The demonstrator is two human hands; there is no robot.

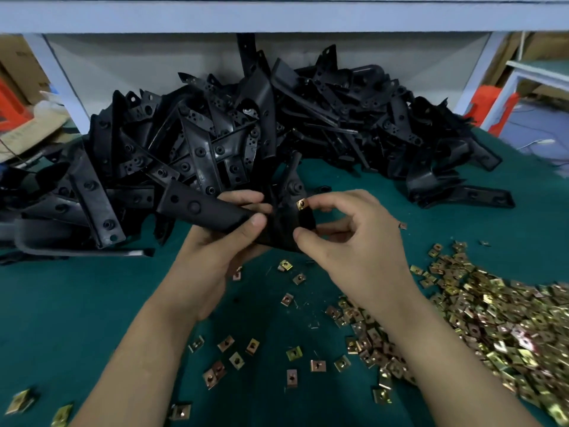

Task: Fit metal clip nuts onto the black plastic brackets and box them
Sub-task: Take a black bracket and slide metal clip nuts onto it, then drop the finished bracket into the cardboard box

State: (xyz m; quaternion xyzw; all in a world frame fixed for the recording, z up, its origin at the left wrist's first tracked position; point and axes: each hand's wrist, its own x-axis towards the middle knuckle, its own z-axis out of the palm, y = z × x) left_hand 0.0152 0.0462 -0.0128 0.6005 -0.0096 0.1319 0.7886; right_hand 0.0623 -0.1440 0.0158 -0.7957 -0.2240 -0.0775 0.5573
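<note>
My left hand (224, 241) grips a black plastic bracket (203, 209) held above the green table, thumb on its top face. A brass-coloured clip nut (302, 204) sits on a tab at the bracket's right end. My right hand (348, 238) curls around that end, with forefinger beside the clip nut and thumb under the tab. A large heap of black brackets (246, 134) lies behind my hands. A wide pile of loose clip nuts (492, 322) spreads at the right.
Scattered clip nuts (237, 359) dot the green table surface (77, 303) in front of me. A white shelf frame (277, 16) runs across the back. Cardboard (21, 131) and a red crate (492, 109) lie beyond the table edges.
</note>
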